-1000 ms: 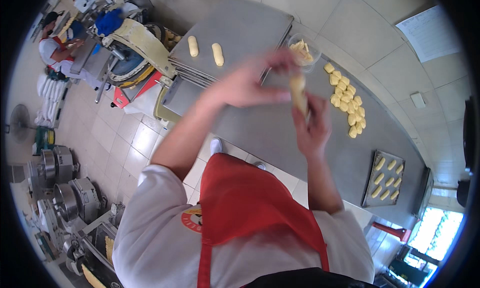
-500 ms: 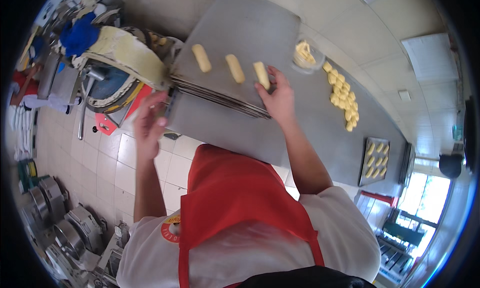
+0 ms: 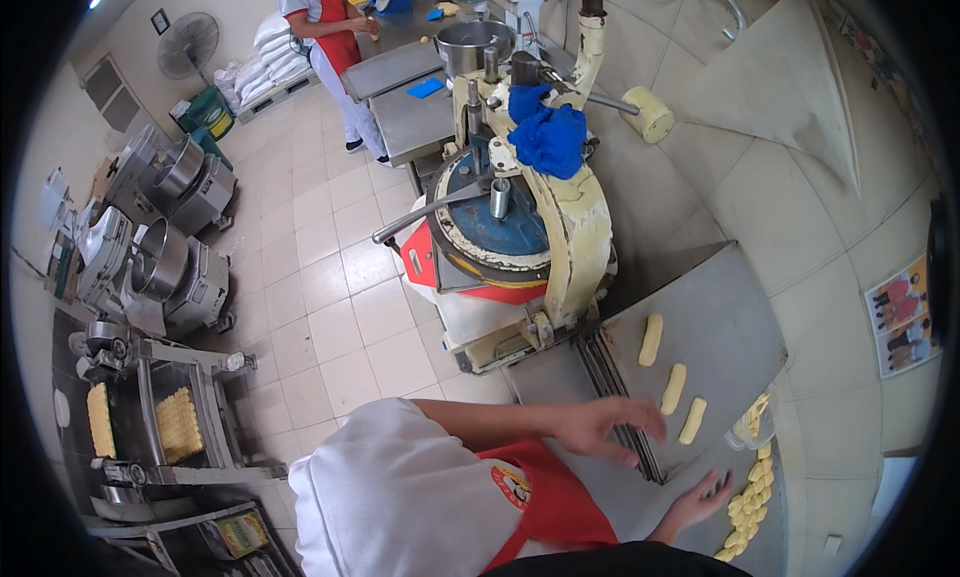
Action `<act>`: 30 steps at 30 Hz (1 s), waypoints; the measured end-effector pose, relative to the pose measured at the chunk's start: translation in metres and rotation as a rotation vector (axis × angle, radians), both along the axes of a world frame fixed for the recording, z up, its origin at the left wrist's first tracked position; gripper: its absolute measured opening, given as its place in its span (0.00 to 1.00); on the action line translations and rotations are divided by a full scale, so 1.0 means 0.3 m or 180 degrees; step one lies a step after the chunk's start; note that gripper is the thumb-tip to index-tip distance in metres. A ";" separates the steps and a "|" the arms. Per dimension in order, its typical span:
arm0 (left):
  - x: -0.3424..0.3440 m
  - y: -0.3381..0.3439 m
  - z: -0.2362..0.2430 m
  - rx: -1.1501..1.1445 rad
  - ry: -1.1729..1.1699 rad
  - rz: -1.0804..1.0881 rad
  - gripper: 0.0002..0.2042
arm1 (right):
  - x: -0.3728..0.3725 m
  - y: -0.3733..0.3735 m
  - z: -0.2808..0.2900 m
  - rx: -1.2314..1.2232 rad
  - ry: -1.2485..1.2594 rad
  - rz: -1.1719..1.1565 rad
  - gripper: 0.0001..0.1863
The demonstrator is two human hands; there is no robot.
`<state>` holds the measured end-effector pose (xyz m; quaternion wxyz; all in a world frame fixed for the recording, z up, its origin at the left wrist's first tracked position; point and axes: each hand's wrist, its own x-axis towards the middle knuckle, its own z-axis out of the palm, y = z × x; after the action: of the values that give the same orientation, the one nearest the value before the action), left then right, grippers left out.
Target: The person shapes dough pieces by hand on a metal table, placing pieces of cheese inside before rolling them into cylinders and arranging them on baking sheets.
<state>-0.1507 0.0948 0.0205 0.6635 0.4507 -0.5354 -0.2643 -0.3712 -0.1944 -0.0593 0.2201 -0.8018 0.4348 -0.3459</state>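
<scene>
My left hand is open, fingers loosely bent and apart, over the edge of the stacked metal trays at the lower right. My right hand is open and empty below it, palm partly upturned, beside a cluster of small yellow dough pieces. Three pale dough logs lie apart on the top tray: one farther back, one in the middle, one nearest my hands. A clear tub with yellow strips stands at the tray's right side, partly hidden behind it.
A cream-painted machine with a blue cloth stands beyond the trays. Mixers and a rack with dough sheets line the left. A co-worker in a red apron stands at a steel table farther back.
The view has swung to the left. The dough log held between my hands lies on the top tray beside the other two, released by my right hand, and both hands are empty.
</scene>
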 end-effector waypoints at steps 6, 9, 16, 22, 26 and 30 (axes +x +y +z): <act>-0.102 -0.048 -0.011 -0.0005 0.0184 -0.0970 0.25 | -0.614 -0.051 -0.610 -0.1261 0.1815 -0.0492 0.33; -0.135 -0.095 -0.023 -0.0151 0.0206 -0.1034 0.24 | -0.614 0.149 -0.517 -0.0916 0.2457 -0.0382 0.37; -0.191 -0.132 0.034 -0.0374 0.0102 -0.1266 0.24 | -0.564 0.152 -0.456 -0.2372 0.2039 -0.0294 0.36; -0.239 -0.085 0.019 -0.0378 0.0137 -0.1330 0.24 | -0.566 0.224 -0.393 -0.1465 0.2598 -0.0211 0.34; -0.252 -0.043 0.009 -0.0391 0.0267 -0.1362 0.25 | -0.568 0.239 -0.398 -0.1710 0.2483 -0.0061 0.34; -0.250 -0.003 -0.011 -0.0407 0.0274 -0.1235 0.25 | -0.533 0.254 -0.402 -0.1565 0.2451 0.0059 0.34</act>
<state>-0.2256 0.0938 0.0172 0.6497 0.2844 -0.5991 -0.3717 -0.5311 -0.1181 -0.1798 -0.1512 -0.9043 0.3828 -0.1136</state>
